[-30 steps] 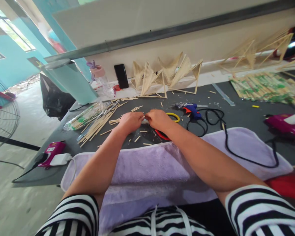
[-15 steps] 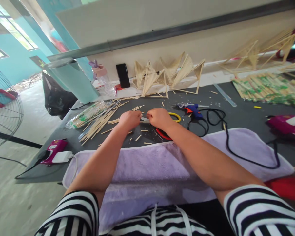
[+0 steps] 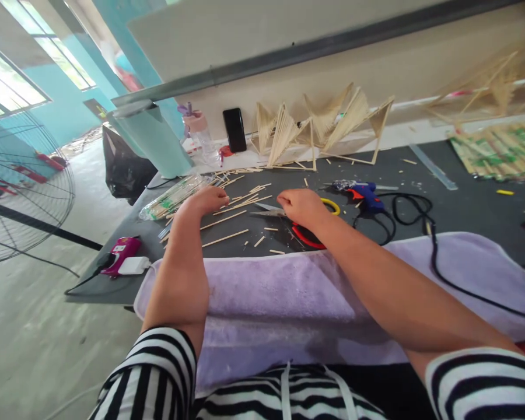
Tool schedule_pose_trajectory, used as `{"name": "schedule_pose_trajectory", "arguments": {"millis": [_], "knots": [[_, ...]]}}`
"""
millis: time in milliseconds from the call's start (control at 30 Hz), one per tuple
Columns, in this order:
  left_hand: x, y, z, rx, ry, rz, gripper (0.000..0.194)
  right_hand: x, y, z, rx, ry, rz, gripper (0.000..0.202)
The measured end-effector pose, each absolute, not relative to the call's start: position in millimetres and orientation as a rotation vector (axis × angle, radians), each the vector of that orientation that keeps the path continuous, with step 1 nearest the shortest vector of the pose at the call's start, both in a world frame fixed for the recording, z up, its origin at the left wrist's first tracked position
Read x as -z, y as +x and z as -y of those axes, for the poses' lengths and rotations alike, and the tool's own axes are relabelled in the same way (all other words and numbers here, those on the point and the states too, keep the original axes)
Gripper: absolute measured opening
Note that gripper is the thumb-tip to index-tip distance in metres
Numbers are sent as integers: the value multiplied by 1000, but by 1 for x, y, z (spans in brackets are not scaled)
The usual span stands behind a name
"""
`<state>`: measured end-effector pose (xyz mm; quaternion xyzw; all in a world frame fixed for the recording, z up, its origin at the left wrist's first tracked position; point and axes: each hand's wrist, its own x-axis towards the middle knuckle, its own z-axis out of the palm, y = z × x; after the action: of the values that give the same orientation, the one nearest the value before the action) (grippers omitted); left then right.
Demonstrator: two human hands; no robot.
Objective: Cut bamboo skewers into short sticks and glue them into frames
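My left hand (image 3: 209, 200) is over the loose wooden sticks (image 3: 225, 237) on the dark table, its fingers closed; what they hold, if anything, is hidden. My right hand (image 3: 301, 205) is also closed, thumb and fingers together, just above the scissors (image 3: 269, 211). The scissors lie on the table, blades apart and pointing left, with one yellow and one red handle loop partly behind my right hand. Whether my right fingers hold something small cannot be made out. Short cut stick pieces (image 3: 259, 241) are scattered below the blades.
A blue glue gun (image 3: 367, 197) and its black cord lie to the right. Stick structures (image 3: 289, 137), a phone (image 3: 235, 130) and a bottle (image 3: 201, 137) stand behind. A purple cloth (image 3: 280, 286) covers the near edge. A power adapter (image 3: 125, 255) sits at left.
My left hand has moved left, away from my right hand and over the stick pile. The scissor blades are now uncovered. The whole view has shifted slightly.
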<state>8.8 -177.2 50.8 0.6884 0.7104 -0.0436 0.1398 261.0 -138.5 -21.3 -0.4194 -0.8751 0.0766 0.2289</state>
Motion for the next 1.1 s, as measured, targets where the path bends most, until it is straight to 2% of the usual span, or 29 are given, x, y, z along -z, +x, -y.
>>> {"name": "schedule_pose_trajectory", "arguments": {"millis": [200,367,567,733,1100], "knots": [[-44,19,178,265,1951,-1889,24,25,259,140,-315,-1041,2496,31],[-41,21,175,139,2031,-2024,28,26,260,138,-309,-1025,2516,31],[-25,26,162,151,2229,-2169,30,23,259,142,-357,-926,2632,29],[-19,25,161,134,2036,-2130,28,21,257,146,-423,-780,2740,29],[-36,20,174,141,1825,-1883,21,22,256,145,-403,-745,2766,29]]}}
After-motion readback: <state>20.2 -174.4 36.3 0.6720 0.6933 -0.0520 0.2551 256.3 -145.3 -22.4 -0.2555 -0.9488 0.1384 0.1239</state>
